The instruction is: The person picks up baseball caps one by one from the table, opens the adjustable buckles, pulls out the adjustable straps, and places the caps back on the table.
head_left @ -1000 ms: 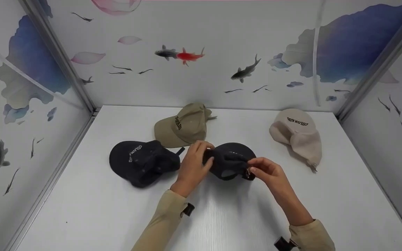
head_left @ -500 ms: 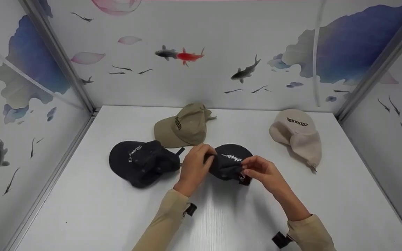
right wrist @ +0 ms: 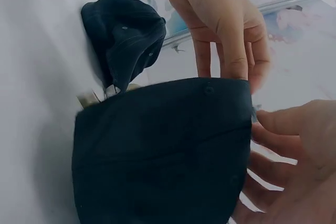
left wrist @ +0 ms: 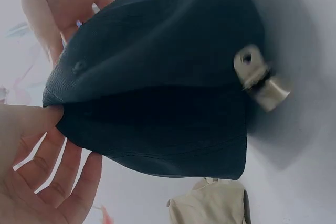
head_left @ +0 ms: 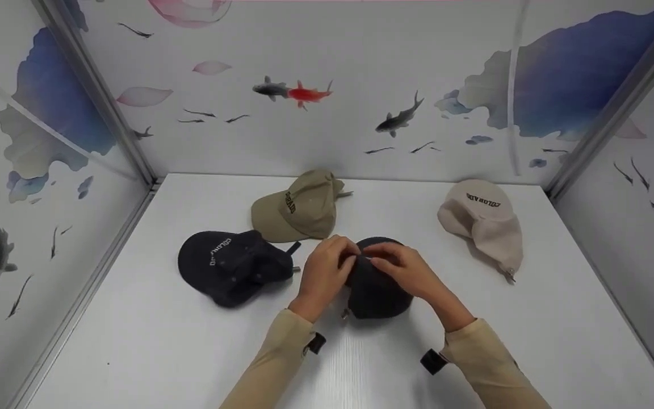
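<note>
A dark baseball cap (head_left: 381, 292) hangs between my hands, folded, its brim partly hidden behind them. My left hand (head_left: 327, 270) pinches the cap's upper edge; in the left wrist view its thumb lies over the fabric, the fingers underneath. Close beside it, my right hand (head_left: 409, 272) holds the same edge, with fingers (right wrist: 268, 169) reaching behind the cloth in the right wrist view. From the cap's opposite end dangles a metal strap buckle (left wrist: 262, 80). Left of my left hand lies another dark cap (head_left: 233, 264) lettered COLORADO.
An olive cap (head_left: 298, 207) lies behind my hands, near the back wall. Farther right is a beige cap (head_left: 483, 221), slumped on the white table (head_left: 162, 352). Printed wall panels (head_left: 349, 51) enclose the back and both sides.
The held cap has turned, so its white lettering no longer shows and its buckle now hangs at the lower left. My right hand has moved left, from the buckle side to beside my left hand.
</note>
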The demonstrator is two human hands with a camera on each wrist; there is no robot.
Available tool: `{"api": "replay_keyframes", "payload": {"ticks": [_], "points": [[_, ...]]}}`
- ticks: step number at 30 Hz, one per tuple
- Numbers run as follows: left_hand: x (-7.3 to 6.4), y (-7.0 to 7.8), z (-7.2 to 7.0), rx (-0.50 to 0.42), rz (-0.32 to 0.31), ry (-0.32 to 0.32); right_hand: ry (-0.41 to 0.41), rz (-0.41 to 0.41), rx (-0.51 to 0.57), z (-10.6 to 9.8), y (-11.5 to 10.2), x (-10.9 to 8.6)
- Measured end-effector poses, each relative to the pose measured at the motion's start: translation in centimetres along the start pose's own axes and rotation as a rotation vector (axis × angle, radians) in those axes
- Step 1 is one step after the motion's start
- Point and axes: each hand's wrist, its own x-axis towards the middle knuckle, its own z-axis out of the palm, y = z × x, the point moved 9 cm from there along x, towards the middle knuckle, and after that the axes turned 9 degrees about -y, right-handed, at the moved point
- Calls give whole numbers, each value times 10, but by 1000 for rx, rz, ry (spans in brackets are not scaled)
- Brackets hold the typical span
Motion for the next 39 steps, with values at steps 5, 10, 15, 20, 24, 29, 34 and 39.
{"api": "replay_keyframes", "payload": {"ticks": [5,10,15,20,24,29,34,39], "points": [[-2,0,2,4,4,-4,-62,-21,-23,10,-1,7],[-3,-2,3,-3,-2,-13,-54,11,-31,10,4,8],[-4,-6,1,16,-23,-16,-19,38,-59,2,7,9],[-7,-9,0,39,-24,-8,51,79,-101,-12,13,13],[-10,-11,1,51,-20,-3,117,85,-202,-21,20,16],[-12,-13,3,56,-22,-10,174,64,-354,-27,31,18],[-13,-13,4,64,-16,-12,193,68,-453,-31,44,18],[-11,-15,5,66,-30,-17,219,71,-559,-38,55,19]]}}
